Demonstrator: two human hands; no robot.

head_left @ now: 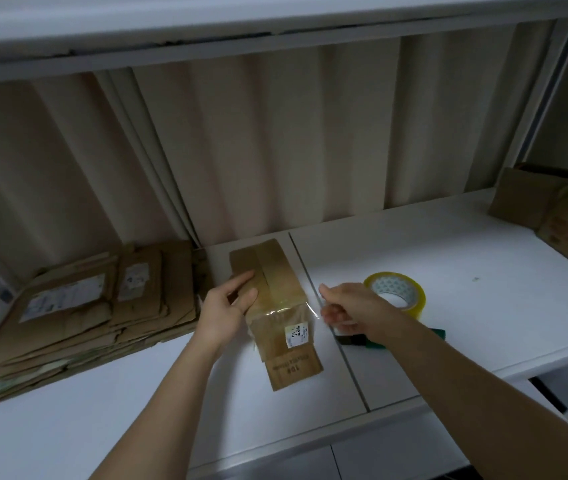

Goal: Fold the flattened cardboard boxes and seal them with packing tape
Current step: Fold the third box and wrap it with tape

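A small folded cardboard box (277, 271) stands on the white table (448, 258) with clear tape across its top flaps. My left hand (228, 306) grips the box's left top edge, fingers and thumb over the flaps. My right hand (348, 308) hovers just right of the box with its fingers curled, next to a loose end of clear tape (306, 308); whether it pinches the tape is unclear. A roll of yellowish packing tape (396, 292) lies behind the right hand.
A stack of flattened cardboard boxes (78, 306) lies at the left. Folded boxes (552, 209) sit at the far right edge. A dark green tool (355, 340) lies under my right wrist. A beige curtain hangs behind the table.
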